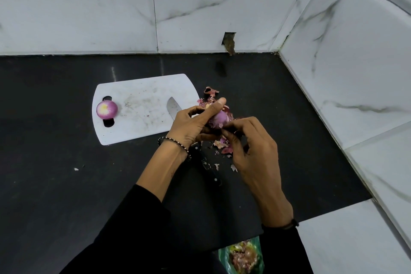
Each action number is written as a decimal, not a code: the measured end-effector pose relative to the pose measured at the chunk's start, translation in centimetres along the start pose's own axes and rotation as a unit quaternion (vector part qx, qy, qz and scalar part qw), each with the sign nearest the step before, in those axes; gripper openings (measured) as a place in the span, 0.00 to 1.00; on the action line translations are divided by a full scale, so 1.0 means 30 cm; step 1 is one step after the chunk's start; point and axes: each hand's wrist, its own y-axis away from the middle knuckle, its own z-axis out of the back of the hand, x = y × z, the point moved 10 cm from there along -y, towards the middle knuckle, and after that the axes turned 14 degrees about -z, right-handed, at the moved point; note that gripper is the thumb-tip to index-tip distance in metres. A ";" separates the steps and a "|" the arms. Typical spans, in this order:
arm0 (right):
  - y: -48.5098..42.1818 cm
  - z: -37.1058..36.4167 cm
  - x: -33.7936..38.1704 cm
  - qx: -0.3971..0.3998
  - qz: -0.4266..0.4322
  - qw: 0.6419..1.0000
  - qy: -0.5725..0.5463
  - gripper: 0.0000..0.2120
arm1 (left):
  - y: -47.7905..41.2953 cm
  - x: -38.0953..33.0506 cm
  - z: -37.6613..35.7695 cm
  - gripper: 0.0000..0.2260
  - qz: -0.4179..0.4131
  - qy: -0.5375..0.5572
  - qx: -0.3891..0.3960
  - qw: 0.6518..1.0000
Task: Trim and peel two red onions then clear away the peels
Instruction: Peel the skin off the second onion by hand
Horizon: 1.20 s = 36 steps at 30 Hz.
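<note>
A peeled red onion (106, 109) sits on the left end of the white cutting board (142, 95), over its handle slot. My left hand (193, 122) grips a second red onion (219, 118) above the counter, just right of the board, thumb up along its far side. My right hand (251, 147) pinches a strip of skin at the onion's near side. Loose peels (210, 93) lie on the black counter behind and below the hands. The knife (173, 108) lies with its blade on the board and its black handle on the counter, partly hidden under my left wrist.
The black counter (55, 162) ends at marble-tiled walls behind and on the right. A green bag holding peels (243, 256) hangs below the counter's front edge. A small scrap (76, 169) lies on the counter at left.
</note>
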 end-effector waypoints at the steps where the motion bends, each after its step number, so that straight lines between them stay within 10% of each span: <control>1: 0.000 -0.006 -0.001 0.009 0.000 1.000 0.004 0.08 | 0.000 0.003 0.003 0.18 0.004 0.004 -0.005 1.000; 36: 0.000 -0.002 -0.266 0.018 -0.205 0.976 0.073 0.18 | -0.045 0.079 0.030 0.14 0.055 0.032 -0.038 0.997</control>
